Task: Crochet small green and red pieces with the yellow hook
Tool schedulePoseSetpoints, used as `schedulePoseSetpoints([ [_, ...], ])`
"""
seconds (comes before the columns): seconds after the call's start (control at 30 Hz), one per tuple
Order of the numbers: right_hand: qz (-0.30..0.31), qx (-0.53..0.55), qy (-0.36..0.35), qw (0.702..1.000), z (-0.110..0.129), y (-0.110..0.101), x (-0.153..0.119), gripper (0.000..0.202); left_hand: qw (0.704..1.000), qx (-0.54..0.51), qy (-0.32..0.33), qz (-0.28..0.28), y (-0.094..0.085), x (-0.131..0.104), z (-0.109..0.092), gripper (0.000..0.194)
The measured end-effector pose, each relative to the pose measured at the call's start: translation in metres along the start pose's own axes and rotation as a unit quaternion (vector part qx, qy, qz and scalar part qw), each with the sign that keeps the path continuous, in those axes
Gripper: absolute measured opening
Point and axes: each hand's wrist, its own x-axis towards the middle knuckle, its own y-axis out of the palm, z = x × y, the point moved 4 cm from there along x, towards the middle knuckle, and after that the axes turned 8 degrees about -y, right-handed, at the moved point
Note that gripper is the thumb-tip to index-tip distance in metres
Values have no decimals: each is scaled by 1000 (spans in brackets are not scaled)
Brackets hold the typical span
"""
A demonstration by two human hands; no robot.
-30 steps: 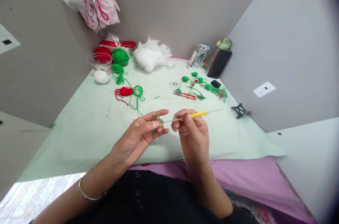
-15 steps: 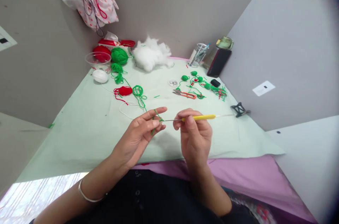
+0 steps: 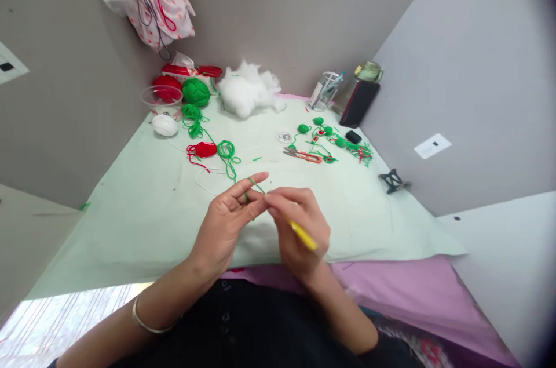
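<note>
Green yarn (image 3: 256, 184) runs around the fingers of my left hand (image 3: 230, 214), whose thumb pinches toward the other hand. My right hand (image 3: 302, 229) grips a crochet hook by its yellow handle (image 3: 303, 234), which slants down to the right. The fingertips of both hands meet over the table, and they hide the hook's metal tip and any stitches there. From the left hand the strand leads back toward a loose green yarn coil (image 3: 226, 150) on the table.
Red yarn (image 3: 205, 149), green yarn balls (image 3: 196, 91) and a white yarn ball (image 3: 164, 125) lie at the back left. White stuffing (image 3: 247, 90) is at the back. Orange-handled thread snips (image 3: 303, 155), small green crocheted pieces (image 3: 303, 128) and a phone (image 3: 359, 103) are on the right.
My right hand has moved left until its fingertips meet my left hand. The hook's handle has swung from nearly level to slanting down toward me.
</note>
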Motion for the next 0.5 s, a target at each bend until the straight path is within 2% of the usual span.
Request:
schedulePoseSetpoints([
  [0.07,4,-50,-50,997,2,1,-3,37,998,-32,-38,23,1,2,3,43],
  [0.1,-2,-40,-50,998,1,-1,-3,36,996,-50,-62,38,1,3,4,42],
  [0.2,-50,80,54,994,-10,-8,3,23,991,-78,-93,54,-2,5,4,35],
  [0.27,-80,160,132,975,-17,-10,6,19,996,-56,-64,31,-3,5,1,34],
  [0.33,-69,181,155,969,-19,-7,6,19,1000,-25,-16,3,-2,2,-2,41],
  [0.4,-32,117,105,987,-14,-3,4,18,1000,-16,19,-10,1,0,-2,51],
  [0.5,-17,0,-9,1000,-4,0,-1,27,998,-47,-30,20,5,1,4,52],
])
